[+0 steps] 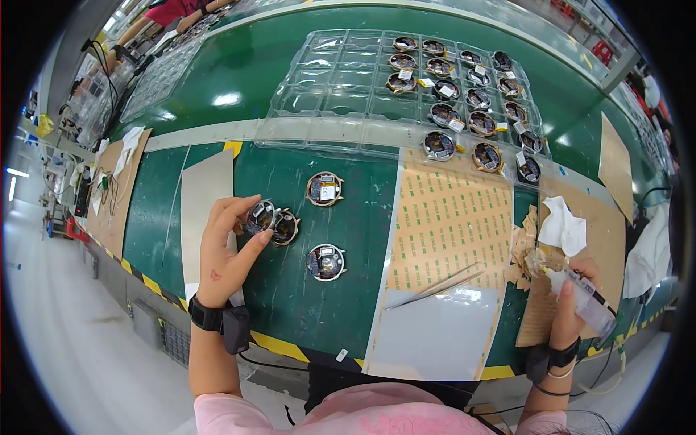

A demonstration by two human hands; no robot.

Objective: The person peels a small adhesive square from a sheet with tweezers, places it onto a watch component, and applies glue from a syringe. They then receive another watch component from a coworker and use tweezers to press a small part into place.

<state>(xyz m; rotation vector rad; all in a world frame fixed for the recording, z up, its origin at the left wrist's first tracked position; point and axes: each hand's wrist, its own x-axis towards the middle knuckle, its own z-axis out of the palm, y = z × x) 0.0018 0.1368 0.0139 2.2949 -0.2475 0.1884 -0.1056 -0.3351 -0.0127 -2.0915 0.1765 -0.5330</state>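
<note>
My left hand [226,255] pinches a round watch part [260,216] with dark electronics between thumb and fingers. Touching or overlapping it is an open watch case [286,228]; whether the two are joined I cannot tell. To the right, an opened gold-rimmed watch case [325,189] and a silver-rimmed watch case [325,262] lie on the green mat, their inner parts showing. At the far right my right hand [570,308] is closed around a clear plastic bottle [596,313] with a white tip, tilted over the cardboard.
A clear compartment tray [330,101] holds several watch cases on its right side. Tweezers [433,288] lie on a sheet of adhesive pieces [449,225]. White cloth [562,226] and peeled scraps [523,250] sit on cardboard [534,319]. Another person's arm [190,20] shows at the far left.
</note>
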